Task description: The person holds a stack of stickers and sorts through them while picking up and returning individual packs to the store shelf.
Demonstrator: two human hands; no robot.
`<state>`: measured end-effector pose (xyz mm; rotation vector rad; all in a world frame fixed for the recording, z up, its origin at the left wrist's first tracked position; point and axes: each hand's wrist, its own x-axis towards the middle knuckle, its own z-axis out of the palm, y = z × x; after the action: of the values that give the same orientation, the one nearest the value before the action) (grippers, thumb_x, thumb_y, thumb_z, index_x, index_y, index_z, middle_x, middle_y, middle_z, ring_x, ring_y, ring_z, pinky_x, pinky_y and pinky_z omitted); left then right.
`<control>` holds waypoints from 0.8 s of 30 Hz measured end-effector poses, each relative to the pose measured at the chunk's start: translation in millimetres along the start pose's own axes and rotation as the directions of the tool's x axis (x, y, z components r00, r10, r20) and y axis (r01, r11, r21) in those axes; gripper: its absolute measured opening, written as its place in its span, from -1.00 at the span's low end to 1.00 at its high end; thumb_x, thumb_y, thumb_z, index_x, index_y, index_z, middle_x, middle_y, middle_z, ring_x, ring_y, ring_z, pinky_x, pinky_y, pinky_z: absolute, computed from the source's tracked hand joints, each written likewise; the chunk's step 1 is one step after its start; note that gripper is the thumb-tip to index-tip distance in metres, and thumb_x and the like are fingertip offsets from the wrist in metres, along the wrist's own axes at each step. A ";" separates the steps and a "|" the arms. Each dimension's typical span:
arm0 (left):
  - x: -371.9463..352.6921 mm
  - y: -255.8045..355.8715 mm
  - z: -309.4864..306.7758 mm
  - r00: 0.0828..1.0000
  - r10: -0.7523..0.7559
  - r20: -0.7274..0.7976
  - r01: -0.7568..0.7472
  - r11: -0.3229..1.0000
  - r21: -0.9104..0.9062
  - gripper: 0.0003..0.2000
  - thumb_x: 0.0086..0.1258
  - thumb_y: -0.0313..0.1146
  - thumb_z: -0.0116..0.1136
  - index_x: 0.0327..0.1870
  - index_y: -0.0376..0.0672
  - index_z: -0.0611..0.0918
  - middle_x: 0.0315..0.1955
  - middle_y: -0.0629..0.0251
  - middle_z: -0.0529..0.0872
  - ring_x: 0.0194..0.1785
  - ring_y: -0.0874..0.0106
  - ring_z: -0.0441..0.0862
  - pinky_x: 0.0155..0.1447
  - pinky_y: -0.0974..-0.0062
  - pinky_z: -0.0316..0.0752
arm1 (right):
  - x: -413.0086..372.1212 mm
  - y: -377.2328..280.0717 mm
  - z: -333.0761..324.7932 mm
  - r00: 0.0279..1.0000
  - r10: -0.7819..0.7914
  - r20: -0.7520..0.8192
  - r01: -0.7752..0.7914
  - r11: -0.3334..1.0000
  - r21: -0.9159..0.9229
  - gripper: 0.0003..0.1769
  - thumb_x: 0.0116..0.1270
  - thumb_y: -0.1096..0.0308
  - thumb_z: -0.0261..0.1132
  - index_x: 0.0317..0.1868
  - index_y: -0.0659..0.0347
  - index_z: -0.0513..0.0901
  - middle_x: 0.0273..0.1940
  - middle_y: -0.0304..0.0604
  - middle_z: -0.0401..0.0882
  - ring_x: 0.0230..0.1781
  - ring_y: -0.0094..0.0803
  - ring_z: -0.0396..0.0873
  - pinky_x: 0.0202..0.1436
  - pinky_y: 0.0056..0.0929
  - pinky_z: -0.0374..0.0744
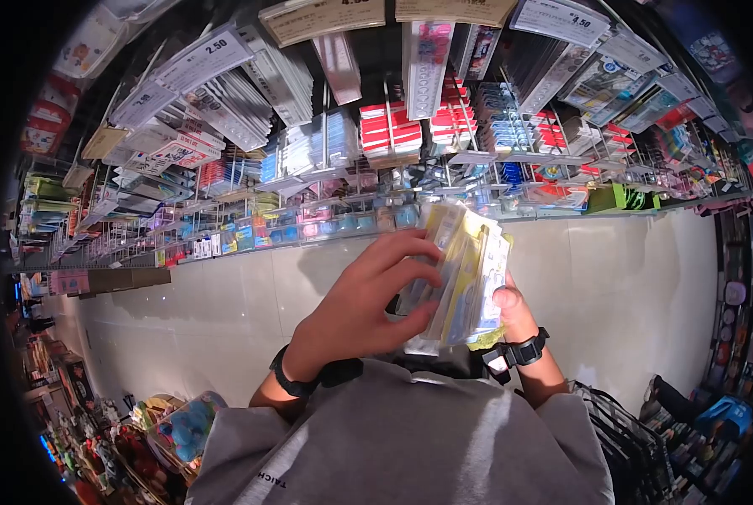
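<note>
My right hand point(515, 310) holds a stack of flat plastic packets point(469, 273) upright in front of my chest, its thumb pressed on their right side. The packets are thin, clear-wrapped and mostly yellow, white and pale blue. What is printed on them is too small to read. At the stack's left side is my left hand point(372, 295), fingers apart, with the fingertips at the packets' edges. Something green and rough-textured point(487, 338) shows below the stack by my right wrist. Each wrist wears a black band.
Ahead stands a store rack point(334, 181) with hooks of hanging packs and price tags point(200, 67). Pale floor tiles point(225, 311) lie between me and the rack. A basket with blue plush items point(190, 429) is at lower left, black wire racking point(625, 429) at lower right.
</note>
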<state>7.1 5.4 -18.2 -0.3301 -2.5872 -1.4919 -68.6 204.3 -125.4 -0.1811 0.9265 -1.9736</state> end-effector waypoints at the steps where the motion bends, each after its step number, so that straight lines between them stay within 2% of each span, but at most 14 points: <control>1: 1.3 -0.5 -0.2 1.000 0.003 0.003 -0.003 1.000 0.001 -0.75 -0.11 -0.56 0.19 -0.33 -0.22 0.52 -0.10 0.21 0.47 0.11 0.13 0.34 0.10 0.27 0.28 | -0.4 0.2 -1.7 1.000 -0.004 -0.001 0.004 1.000 0.001 -0.01 -0.24 0.09 0.37 0.20 0.31 0.11 0.05 -0.07 0.33 0.05 -0.32 0.36 0.09 -0.39 0.37; 6: 3.6 -8.3 2.7 1.000 0.011 0.007 -0.010 0.993 -0.118 -0.74 -0.03 -0.62 0.11 -0.24 -0.23 0.50 -0.08 0.19 0.47 0.09 0.18 0.37 0.09 0.33 0.28 | -0.4 -2.2 -4.7 0.999 -0.039 -0.032 0.037 0.998 -0.055 -0.06 -0.18 0.11 0.36 0.20 0.30 0.11 0.05 -0.09 0.32 0.06 -0.33 0.34 0.09 -0.40 0.35; 12: 2.4 -10.7 5.9 0.994 -0.111 -0.016 0.109 0.987 -0.116 -0.71 -0.01 -0.62 0.09 -0.20 -0.22 0.48 -0.11 0.16 0.48 0.00 0.26 0.45 0.06 0.45 0.30 | 3.4 -2.7 -3.3 0.999 -0.024 -0.027 0.022 0.998 -0.064 -0.09 -0.12 0.20 0.36 0.22 0.25 0.06 0.06 -0.11 0.28 0.06 -0.34 0.31 0.06 -0.39 0.37; 19: 3.6 -8.9 10.0 0.975 -0.145 -0.166 0.146 0.989 -0.008 -0.76 0.07 -0.50 0.11 -0.20 -0.19 0.48 -0.20 0.16 0.53 -0.08 0.21 0.48 -0.03 0.41 0.36 | 9.4 2.4 5.1 0.996 -0.051 -0.075 0.050 0.999 -0.017 -0.12 -0.08 0.23 0.34 0.21 0.25 0.06 0.06 -0.10 0.26 0.06 -0.33 0.31 0.04 -0.38 0.38; 21: 5.0 -12.5 6.3 0.947 -0.283 -0.154 0.279 0.959 -0.050 -0.79 0.08 -0.43 0.15 -0.24 -0.19 0.48 -0.24 0.15 0.55 -0.11 0.19 0.49 -0.07 0.39 0.38 | 12.4 -3.4 12.9 0.995 -0.044 -0.085 0.043 0.999 -0.017 -0.15 -0.06 0.23 0.33 0.21 0.25 0.08 0.06 -0.11 0.26 0.05 -0.35 0.31 0.04 -0.39 0.38; 24: 5.1 -13.4 4.0 0.966 -0.186 -0.181 0.186 0.982 -0.016 -0.79 0.08 -0.37 0.19 -0.29 -0.20 0.48 -0.22 0.13 0.53 -0.11 0.17 0.48 -0.09 0.37 0.39 | 17.3 -2.7 13.9 0.996 -0.007 -0.093 0.006 1.000 -0.017 -0.16 -0.04 0.22 0.33 0.21 0.24 0.09 0.06 -0.13 0.27 0.04 -0.37 0.32 0.04 -0.41 0.38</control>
<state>-1.3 2.9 -30.3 0.0511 -2.5312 -1.4985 -73.9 184.0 -117.7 -0.1020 1.0037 -1.9949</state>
